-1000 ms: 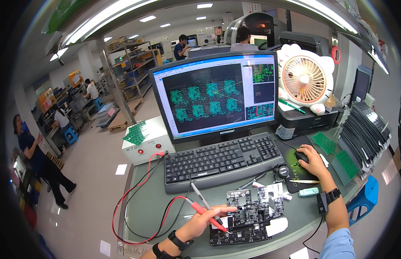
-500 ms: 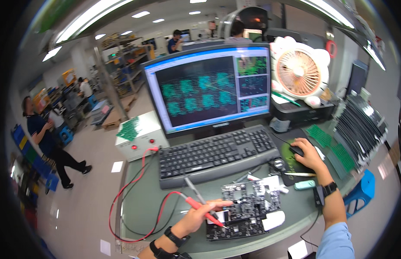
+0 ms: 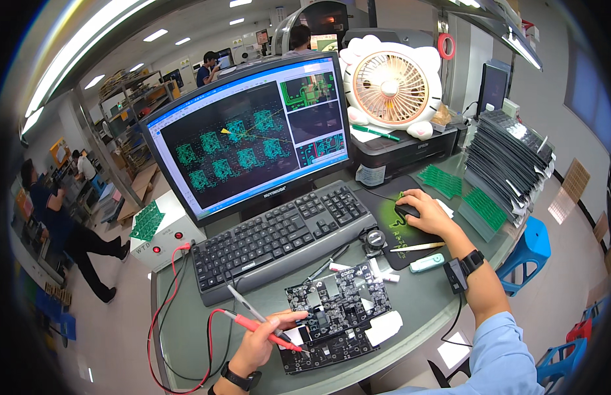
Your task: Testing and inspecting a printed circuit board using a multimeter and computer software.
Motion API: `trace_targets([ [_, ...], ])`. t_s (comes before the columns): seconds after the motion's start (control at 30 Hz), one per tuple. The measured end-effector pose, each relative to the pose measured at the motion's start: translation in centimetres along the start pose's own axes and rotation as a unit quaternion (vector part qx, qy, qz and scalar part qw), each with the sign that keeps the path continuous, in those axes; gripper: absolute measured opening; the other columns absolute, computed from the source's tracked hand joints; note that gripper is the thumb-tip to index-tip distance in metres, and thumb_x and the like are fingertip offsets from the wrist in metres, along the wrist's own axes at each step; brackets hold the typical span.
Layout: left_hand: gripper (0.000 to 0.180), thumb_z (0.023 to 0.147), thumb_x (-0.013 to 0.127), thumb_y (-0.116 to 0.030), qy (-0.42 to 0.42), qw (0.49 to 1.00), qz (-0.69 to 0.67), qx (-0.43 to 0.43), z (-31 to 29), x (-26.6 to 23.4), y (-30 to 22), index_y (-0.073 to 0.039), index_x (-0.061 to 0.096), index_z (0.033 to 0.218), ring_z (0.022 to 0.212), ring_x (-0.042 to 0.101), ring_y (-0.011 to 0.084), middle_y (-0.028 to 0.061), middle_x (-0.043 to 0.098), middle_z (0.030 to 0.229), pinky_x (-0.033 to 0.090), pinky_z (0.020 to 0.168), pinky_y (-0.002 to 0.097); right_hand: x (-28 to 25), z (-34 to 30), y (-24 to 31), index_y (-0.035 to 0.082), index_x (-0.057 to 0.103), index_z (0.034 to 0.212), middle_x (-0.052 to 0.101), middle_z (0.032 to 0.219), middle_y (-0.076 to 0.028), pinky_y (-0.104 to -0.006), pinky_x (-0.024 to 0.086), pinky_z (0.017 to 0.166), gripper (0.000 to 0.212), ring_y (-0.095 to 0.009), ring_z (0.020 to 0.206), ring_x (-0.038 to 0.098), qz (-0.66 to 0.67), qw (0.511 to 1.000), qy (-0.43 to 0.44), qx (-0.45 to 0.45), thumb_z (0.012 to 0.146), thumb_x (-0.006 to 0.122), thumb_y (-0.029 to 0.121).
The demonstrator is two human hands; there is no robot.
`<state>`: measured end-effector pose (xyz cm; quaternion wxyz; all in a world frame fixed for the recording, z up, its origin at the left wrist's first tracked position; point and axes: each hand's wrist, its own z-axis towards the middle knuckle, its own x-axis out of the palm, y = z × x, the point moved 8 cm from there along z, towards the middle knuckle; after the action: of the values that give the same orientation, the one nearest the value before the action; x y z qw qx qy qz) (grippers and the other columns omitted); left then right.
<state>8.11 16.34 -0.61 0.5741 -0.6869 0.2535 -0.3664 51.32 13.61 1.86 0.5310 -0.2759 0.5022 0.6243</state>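
My left hand (image 3: 254, 349) is closed around a red test probe (image 3: 247, 322), its tip at the lower part of a black circuit board (image 3: 328, 355). A slim grey pen-like tool (image 3: 243, 301) slants up from the same grip. Just above lies another part of the black board assembly (image 3: 345, 299), packed with small components; my index finger reaches its left edge. My right hand (image 3: 429, 214) rests curled over a dark computer mouse (image 3: 405, 212) on a green-and-black mouse pad (image 3: 390, 227). A white piece (image 3: 384, 327) sits at the boards' right side.
Behind the boards are a black keyboard (image 3: 286, 234) and a monitor (image 3: 220, 141) with green layout patterns. A white box (image 3: 164, 234) takes the red lead. Right are a fan (image 3: 389, 89), a printer (image 3: 404, 148), a stack of black trays (image 3: 506, 161) and a blue stool (image 3: 526, 253).
The whole view has turned, so the desk items appear farther left. A yellow pointer now shows on the screen. My left hand still grips the probe; my right stays on the mouse.
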Motion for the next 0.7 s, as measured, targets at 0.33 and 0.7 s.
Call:
trace_targets([
  [0.33,0.053,0.095,0.044,-0.032,-0.012,1.0,-0.023,-0.008,-0.03,-0.11,-0.08,0.01,0.06,0.123,0.115,0.058,0.0262,0.0198,0.061,0.129,0.041,0.104,0.0401,0.01,0.16,0.08,0.019,0.064,0.116,0.052,0.134,-0.009,-0.043,0.045,0.096,0.041,-0.03,0.123,0.052,0.001,1.0,0.005,0.001,0.075,0.067,0.018],
  [0.7,0.056,0.096,0.042,-0.037,-0.006,1.0,-0.005,0.001,-0.05,-0.14,-0.1,0.009,0.061,0.122,0.116,0.057,0.0266,0.0203,0.06,0.129,0.041,0.104,0.0406,-0.12,0.13,0.34,0.02,0.064,0.115,0.052,0.134,-0.009,-0.0429,0.046,0.097,0.042,-0.03,0.122,0.052,0.002,1.0,0.01,0.004,0.074,0.066,0.018],
])
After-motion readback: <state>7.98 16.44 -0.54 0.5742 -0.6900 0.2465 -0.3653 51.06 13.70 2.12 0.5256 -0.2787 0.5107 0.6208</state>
